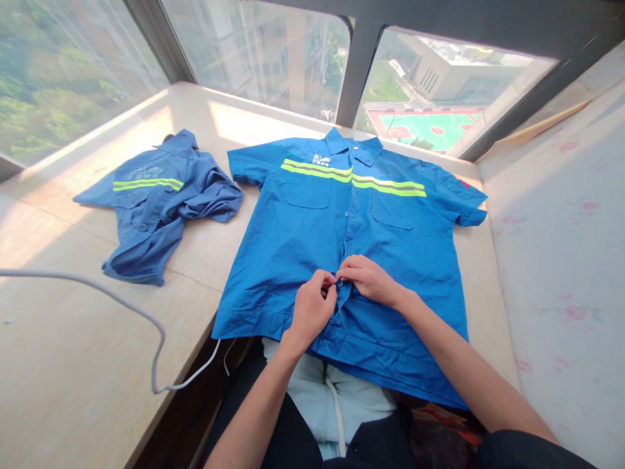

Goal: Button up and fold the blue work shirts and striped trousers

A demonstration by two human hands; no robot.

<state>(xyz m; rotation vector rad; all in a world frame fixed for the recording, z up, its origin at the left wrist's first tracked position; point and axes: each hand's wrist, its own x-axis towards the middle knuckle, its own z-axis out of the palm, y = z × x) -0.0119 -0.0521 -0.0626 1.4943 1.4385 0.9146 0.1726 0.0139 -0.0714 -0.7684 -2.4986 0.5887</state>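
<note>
A blue short-sleeved work shirt [303, 228] with yellow-green reflective stripes lies face up, its collar toward the window. My left hand [316, 301] pinches the edge of the front placket low on the shirt. Close against it, my right hand [367, 279] has its fingertips closed on the other side of the placket. A button [340, 284] shows just below the fingertips; whether it is through its buttonhole I cannot tell. Higher up the placket another button [347, 213] is visible. The shirt's lower hem hangs over the ledge edge near my lap.
A second blue striped shirt [146, 215] lies crumpled on the stone ledge [195, 260] at the left. A white cable [122, 306] loops across the ledge and over its edge. Windows [273, 58] border the back, and a flowered wall [561, 260] stands at the right.
</note>
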